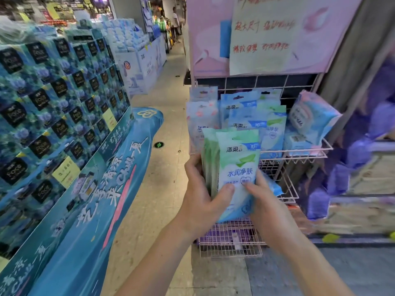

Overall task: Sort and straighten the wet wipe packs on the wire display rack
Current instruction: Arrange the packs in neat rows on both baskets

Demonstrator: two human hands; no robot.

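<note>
Both hands hold a stack of flat green-and-white plastic wet wipe packs [237,165] upright in front of the pink-coated wire display rack [303,155], before the left part of its upper shelf. The left hand [201,195] grips the stack from its left edge, fingers curled round the side and thumb pressed on the front pack's face. The right hand [265,201] pinches the lower right part, thumb on the printed front, the other fingers hidden behind. On the rack's upper shelf, behind the held stack, stand blue-and-white wipe packs with hanging tabs [241,112], with pale pink-patterned packs [201,114] at the rack's left end and a green-topped pack [275,127] to the right of the blue ones. At the shelf's right end a thick blue-and-pink soft pack [312,116] leans tilted. The rack's lower wire basket [230,251] holds purple packets, blurred. Above the rack hangs a handwritten paper sign [263,35] on a pink poster. Left of the rack, across the aisle, rises a blue display of boxed tissues [64,99].
</note>
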